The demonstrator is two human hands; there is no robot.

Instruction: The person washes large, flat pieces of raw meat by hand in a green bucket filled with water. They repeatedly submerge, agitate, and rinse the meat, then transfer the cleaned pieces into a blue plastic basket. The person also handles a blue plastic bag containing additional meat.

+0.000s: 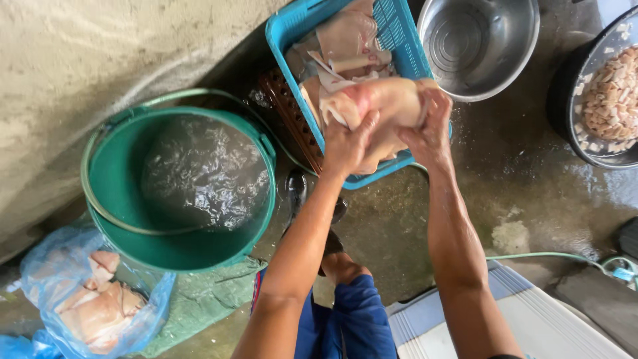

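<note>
Your left hand point(344, 143) and right hand point(430, 129) are both clamped around a pale slab of raw meat point(389, 100), holding it between them just above the blue plastic basket point(292, 26) of similar pieces.

Both forearms are bare from elbow to wrist, with no sleeves, watch or gloves on the left hand point(347, 143) or the right hand point(428, 133). At the bottom centre, blue trousers point(355, 319) cover the legs, and dark shoes point(297, 193) show above them.
</note>
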